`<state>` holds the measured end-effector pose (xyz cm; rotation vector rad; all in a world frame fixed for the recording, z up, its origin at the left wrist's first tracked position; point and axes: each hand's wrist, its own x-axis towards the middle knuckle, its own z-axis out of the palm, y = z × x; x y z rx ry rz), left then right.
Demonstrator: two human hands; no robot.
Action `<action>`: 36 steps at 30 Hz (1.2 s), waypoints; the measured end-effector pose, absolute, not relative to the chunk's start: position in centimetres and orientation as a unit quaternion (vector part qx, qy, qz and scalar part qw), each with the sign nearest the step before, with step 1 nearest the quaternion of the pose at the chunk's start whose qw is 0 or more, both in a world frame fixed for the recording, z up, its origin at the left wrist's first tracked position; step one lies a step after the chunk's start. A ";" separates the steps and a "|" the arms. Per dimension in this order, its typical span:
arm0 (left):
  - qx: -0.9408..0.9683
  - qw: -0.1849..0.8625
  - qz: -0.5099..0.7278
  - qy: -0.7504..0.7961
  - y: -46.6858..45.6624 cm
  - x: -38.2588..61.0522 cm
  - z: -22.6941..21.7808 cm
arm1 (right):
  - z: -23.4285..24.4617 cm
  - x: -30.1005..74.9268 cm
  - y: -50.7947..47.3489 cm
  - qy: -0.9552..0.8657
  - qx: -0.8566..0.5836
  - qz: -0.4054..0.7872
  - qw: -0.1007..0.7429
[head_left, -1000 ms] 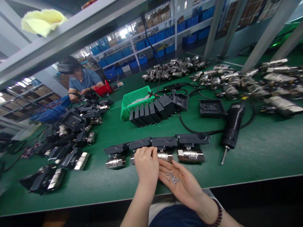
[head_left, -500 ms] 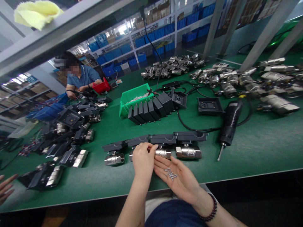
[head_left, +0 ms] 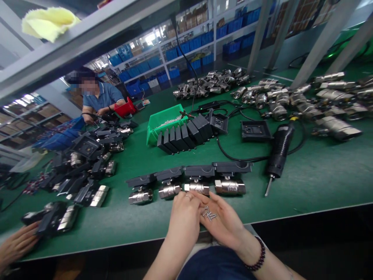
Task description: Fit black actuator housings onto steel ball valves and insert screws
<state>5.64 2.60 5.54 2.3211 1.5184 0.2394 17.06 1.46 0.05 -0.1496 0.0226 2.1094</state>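
My right hand lies palm up near the front edge of the bench, holding several small silver screws in its hollow. Over its fingers is my left hand, back upward, with its fingers drawn together; whatever may be between the fingertips is hidden. Just beyond the hands stands a row of several metal ball valves, each with a dark grey housing on top. The left hand's fingers are close in front of one valve in the middle of the row.
A black electric screwdriver lies to the right, its cord running back. Behind the row are a green bin of small parts and upright grey covers. Loose valves lie at right. Another person's hand touches assemblies at left.
My left hand has moved from the valve row back towards me, onto the fingers of my right hand. At the left, another person's hand has reached in to an assembly.
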 end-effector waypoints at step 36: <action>0.765 -0.005 0.392 0.511 6.6 7.5 1.8 | 1.3 20.7 0.1 0.120 -0.197 0.822 0.521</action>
